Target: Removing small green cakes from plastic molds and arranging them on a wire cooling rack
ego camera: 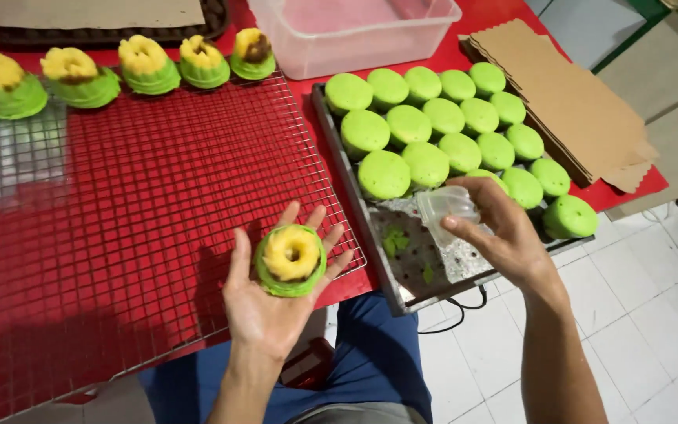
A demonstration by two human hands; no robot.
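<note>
hands: left (276, 290) spread flat under green-yellow cake (291, 259), right (496, 228) pinching clear mould (445, 206)

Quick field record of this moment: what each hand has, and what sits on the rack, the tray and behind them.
left hand: palm up, green and yellow cake resting on it
right hand: grip shut on clear plastic mould, over the tray
wire rack: five finished cakes in a row along its far edge
metal tray: green domed moulded cakes fill the far part; near end bare, with green crumbs
clear tub: behind the tray
cardboard sheets: stacked to the right of the tray
</note>
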